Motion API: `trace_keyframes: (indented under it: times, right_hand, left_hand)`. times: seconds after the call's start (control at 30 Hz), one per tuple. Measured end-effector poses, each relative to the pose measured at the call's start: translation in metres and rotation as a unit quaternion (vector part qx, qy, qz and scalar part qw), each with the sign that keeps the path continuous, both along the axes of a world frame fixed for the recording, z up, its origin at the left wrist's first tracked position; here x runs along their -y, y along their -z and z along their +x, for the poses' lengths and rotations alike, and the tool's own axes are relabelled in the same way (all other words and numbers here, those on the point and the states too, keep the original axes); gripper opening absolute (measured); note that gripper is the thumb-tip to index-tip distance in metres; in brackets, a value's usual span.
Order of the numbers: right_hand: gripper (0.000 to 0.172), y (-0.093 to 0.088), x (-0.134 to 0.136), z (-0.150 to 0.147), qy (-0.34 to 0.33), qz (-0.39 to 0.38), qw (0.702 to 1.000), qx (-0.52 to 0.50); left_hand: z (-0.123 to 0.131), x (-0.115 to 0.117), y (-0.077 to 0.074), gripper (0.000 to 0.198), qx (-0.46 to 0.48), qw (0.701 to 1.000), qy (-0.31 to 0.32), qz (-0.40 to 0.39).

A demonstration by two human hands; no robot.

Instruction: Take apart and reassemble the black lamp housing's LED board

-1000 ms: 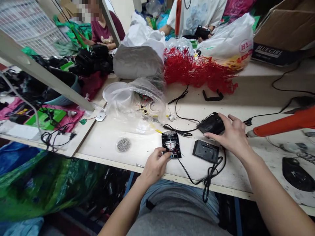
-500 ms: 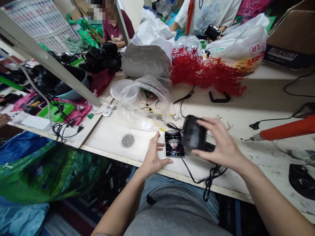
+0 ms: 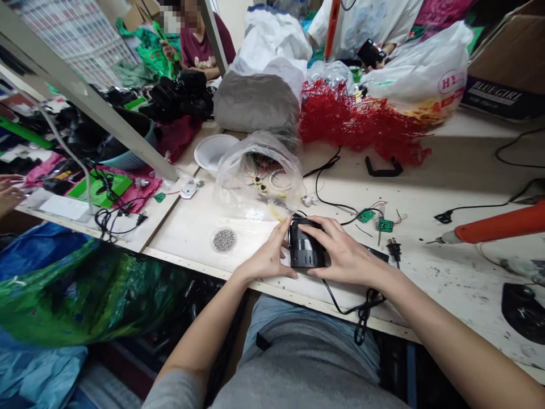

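Observation:
A black plastic housing [image 3: 307, 254] sits near the table's front edge, over the black part with wires inside, which it now hides. My right hand [image 3: 347, 253] grips the housing from the right, fingers over its top and thumb at its near side. Against its left side my left hand [image 3: 270, 255] is closed, with the fingertips partly hidden. A black power cord [image 3: 336, 304] runs out from under the housing to a tied bundle [image 3: 364, 318] at the edge. To the left is a round dish of small screws [image 3: 223, 240].
Green circuit boards [image 3: 385, 225] and a plug [image 3: 394, 249] lie to the right, near an orange electric screwdriver [image 3: 498, 227]. Behind my hands are a clear plastic bag [image 3: 238, 187], a white bowl [image 3: 208, 153] and red netting [image 3: 361, 125]. Two people sit across the table.
My right hand has brought the black housing left and down onto the wired part, covering it. My left hand has closed in against the housing's left side.

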State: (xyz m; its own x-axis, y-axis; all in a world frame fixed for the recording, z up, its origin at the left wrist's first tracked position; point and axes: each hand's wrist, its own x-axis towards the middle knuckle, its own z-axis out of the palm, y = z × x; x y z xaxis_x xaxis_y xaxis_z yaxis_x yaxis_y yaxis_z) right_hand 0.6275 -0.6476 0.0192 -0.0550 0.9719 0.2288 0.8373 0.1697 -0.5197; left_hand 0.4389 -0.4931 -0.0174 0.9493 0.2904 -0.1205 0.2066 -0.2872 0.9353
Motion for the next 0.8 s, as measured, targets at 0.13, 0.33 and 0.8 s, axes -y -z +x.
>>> trace_keyframes:
  times: [0.13,0.33,0.8]
  right_hand:
    - [0.09,-0.0037,-0.0028,-0.0014,-0.009,-0.013,1.0,0.01]
    - [0.087,-0.0064,-0.0038,-0.0011,-0.006,-0.035,0.999,-0.001]
    - [0.08,-0.011,-0.0053,-0.0014,-0.011,-0.046,0.999,0.014]
  left_hand:
    - [0.0059,-0.0062,-0.0025,0.146,0.008,0.999,0.03,0.021]
    - [0.0068,-0.0076,-0.0034,0.142,0.02,0.999,0.025,0.033]
    - [0.0068,-0.0066,0.0005,0.129,0.059,0.997,0.031,0.05]
